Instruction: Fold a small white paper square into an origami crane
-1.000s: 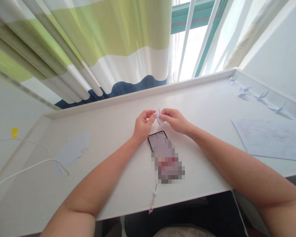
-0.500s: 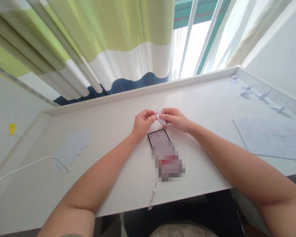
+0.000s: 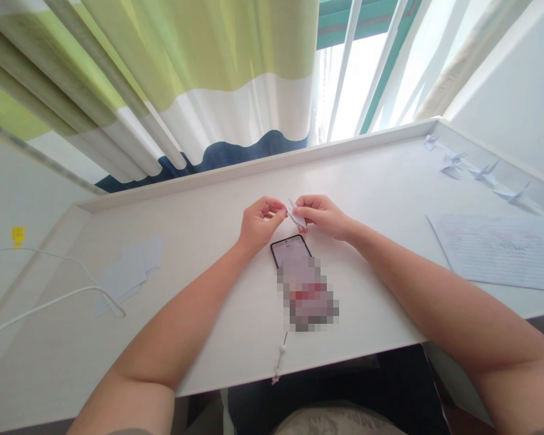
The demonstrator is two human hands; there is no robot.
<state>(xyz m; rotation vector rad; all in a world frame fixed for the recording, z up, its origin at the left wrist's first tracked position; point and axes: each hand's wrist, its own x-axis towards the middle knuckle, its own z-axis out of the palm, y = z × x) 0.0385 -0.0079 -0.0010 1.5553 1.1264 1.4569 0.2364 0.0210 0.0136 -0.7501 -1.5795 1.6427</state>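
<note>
A small piece of folded white paper (image 3: 298, 219) is held above the desk, just past the top of a phone. My right hand (image 3: 320, 214) grips it between thumb and fingers, its fingertips partly hidden behind the paper. My left hand (image 3: 262, 222) is closed in a pinch at the paper's left edge, thumb against forefinger. Below the hands lies the phone (image 3: 292, 248), face up, most of its screen blurred out. A beaded strap (image 3: 281, 356) trails from its lower end over the desk's front edge.
Several folded paper cranes (image 3: 483, 172) line the desk's right rim. Nearer lies a lined, written sheet (image 3: 498, 248). At left, loose white paper pieces (image 3: 129, 269) overlap beside a white cable (image 3: 49, 302). A raised rim (image 3: 236, 166) runs along the back, under the curtain (image 3: 236, 54).
My left hand has shifted very slightly left, its fingers at the paper's edge. The right hand keeps its grip on the folded paper, and the view has tilted a little.
</note>
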